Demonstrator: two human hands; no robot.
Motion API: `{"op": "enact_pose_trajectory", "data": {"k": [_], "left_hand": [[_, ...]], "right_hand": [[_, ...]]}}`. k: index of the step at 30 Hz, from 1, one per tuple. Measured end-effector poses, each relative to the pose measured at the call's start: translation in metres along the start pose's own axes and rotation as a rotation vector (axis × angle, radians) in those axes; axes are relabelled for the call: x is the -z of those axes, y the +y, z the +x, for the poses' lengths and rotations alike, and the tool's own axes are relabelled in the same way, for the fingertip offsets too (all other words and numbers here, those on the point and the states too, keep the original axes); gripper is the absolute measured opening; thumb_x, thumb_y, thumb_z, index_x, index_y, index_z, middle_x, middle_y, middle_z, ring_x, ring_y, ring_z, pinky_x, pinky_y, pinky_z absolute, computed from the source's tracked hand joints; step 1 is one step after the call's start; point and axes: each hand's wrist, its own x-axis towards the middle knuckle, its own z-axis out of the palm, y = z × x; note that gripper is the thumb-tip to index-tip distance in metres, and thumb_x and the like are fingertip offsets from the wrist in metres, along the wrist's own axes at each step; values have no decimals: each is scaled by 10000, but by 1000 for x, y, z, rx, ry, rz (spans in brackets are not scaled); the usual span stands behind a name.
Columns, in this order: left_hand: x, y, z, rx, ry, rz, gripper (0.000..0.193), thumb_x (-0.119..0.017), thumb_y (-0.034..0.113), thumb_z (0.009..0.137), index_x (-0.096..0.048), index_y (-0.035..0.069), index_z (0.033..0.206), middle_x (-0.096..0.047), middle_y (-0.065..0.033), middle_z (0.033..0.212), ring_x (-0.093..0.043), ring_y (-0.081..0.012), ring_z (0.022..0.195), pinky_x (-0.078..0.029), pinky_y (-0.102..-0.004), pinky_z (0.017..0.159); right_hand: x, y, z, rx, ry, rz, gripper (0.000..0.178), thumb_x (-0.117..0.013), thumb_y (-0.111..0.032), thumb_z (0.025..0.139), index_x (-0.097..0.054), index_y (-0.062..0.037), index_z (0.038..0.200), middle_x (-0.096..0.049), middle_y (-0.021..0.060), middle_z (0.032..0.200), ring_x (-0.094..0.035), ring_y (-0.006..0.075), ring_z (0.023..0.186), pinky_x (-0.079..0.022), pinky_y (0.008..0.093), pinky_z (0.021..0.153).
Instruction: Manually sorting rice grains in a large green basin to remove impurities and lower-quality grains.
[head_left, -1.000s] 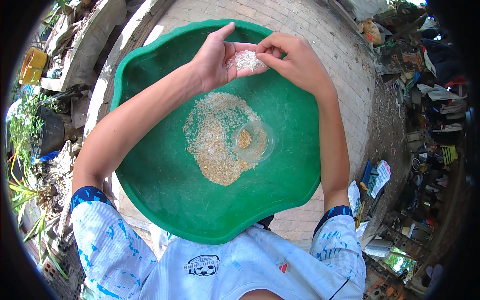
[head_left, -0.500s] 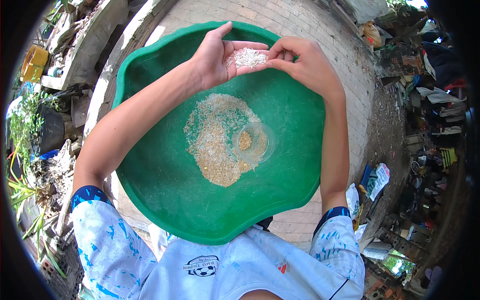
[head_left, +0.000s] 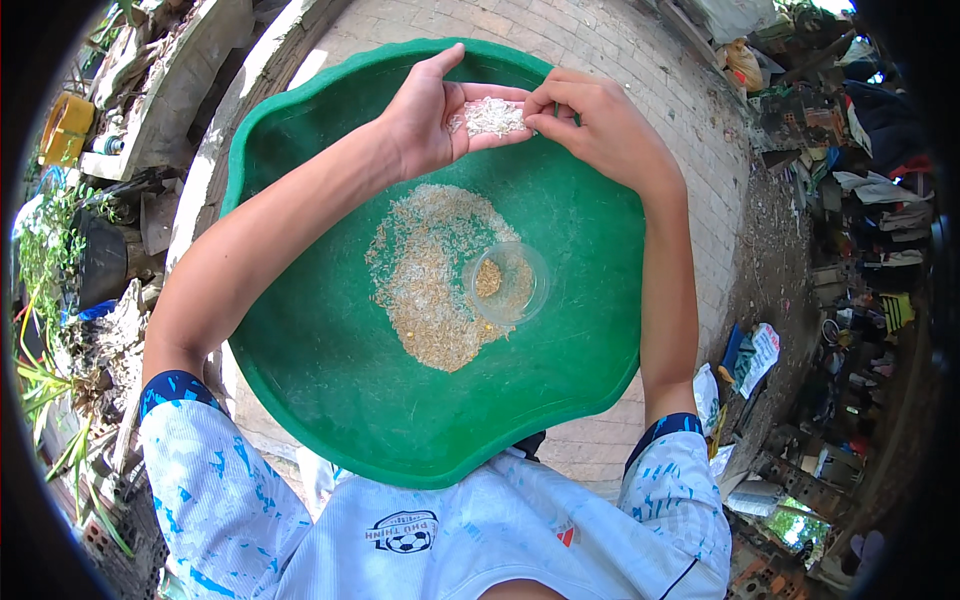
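Ground paved with bricks [head_left: 715, 220] is seen in sunlight, with green plants [head_left: 50, 250] on the left and a long, messy pile of things [head_left: 880, 220] on the right. A big green tray [head_left: 330, 380] is seen over the bricks, and its near edge is seen against a white and blue shirt [head_left: 450, 560].

In the middle of the tray, a patch of tan and white grain [head_left: 430, 300] is spread out. A clear round cup [head_left: 539, 290] is set at the right side of this patch, and some brown grain [head_left: 489, 278] is seen in it.

Over the far part of the tray, the left hand [head_left: 428, 125] is held palm up. Its fingers are kept flat and side by side, and its thumb is stuck out. A small heap of white grain [head_left: 493, 117] is held on them.

The right hand [head_left: 595, 115] is held just beside the heap, with finger and thumb tips brought close together. Whether a grain is pinched there cannot be told.
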Motion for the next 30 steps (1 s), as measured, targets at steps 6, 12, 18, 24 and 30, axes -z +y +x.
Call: {"op": "enact_pose_trajectory", "data": {"k": [6,12,18,24,30], "left_hand": [[-3,-2,-2,16,25,10,806,-184,520,1035,-411,-201,1314,-559,-285,1258,-599,-335,1168,-527,-426,1014],[-2,-3,-2,8,14,28,811,-190,530,1032,-431,-196,1301,-581,-278,1225,-614,-330,1146,-541,-415,998],[-6,-4,0,41,33,52,815,-194,539,1030,-427,-192,1305,-578,-286,1230,-614,-349,1142,-538,-421,1000],[1,-3,-2,36,-3,53,804,-201,529,1031,-420,-192,1310,-574,-292,1235,-611,-357,1146,-537,-408,1000],[-1,-5,1,40,30,90,795,-196,519,1033,-424,-191,1306,-591,-274,1207,-638,-334,1106,-544,-399,992]], "right_hand": [[-4,-1,-2,24,14,-107,140,-623,-134,834,-672,-11,883,-642,131,880,-640,286,817,-514,385,755],[-3,-3,1,47,31,-86,130,-618,-136,804,-655,-19,849,-640,126,846,-630,293,800,-510,390,738],[1,-2,0,-7,87,64,138,-651,-112,768,-664,-4,853,-628,104,754,-600,185,680,-489,320,641],[19,-12,-8,-77,-531,209,138,-739,-154,772,-728,-37,844,-644,57,728,-549,108,635,-451,265,613],[-3,-2,1,79,-66,182,144,-710,-120,799,-722,-47,922,-660,81,827,-620,193,741,-493,309,681]]}}
